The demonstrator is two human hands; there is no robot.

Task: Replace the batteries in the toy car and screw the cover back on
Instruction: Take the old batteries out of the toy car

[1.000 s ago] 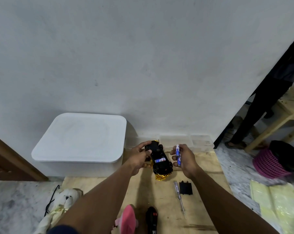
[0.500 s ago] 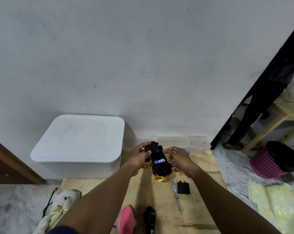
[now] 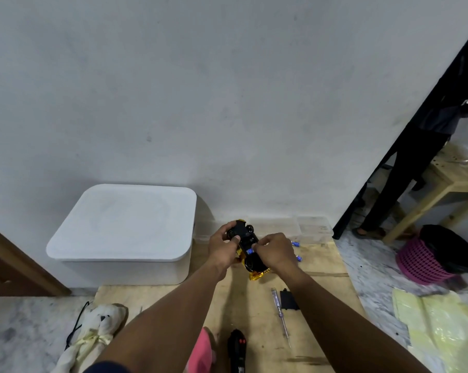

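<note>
refit: our left hand [image 3: 222, 247] grips the upturned toy car [image 3: 245, 239], our right hand [image 3: 274, 251] pinches a battery [image 3: 250, 251]; we should seat it squarely, poles matched.

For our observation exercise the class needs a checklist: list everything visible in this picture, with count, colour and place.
toy car: one, black and gold, upside down between the hands
battery in car: one, blue-white, in its underside
loose batteries: two, blue-white, board, right of hands
battery cover: one, black, board, beside screwdriver
screwdriver: one, clear-handled, board
remote: one, black, near edge
board: one, pale wood, under the work
storage box: one, white, left by wall
plush toy: one, cream, floor left
basket: one, pink, floor right
left hand: one, grips the car
right hand: one, fingers pinch battery in car
</note>
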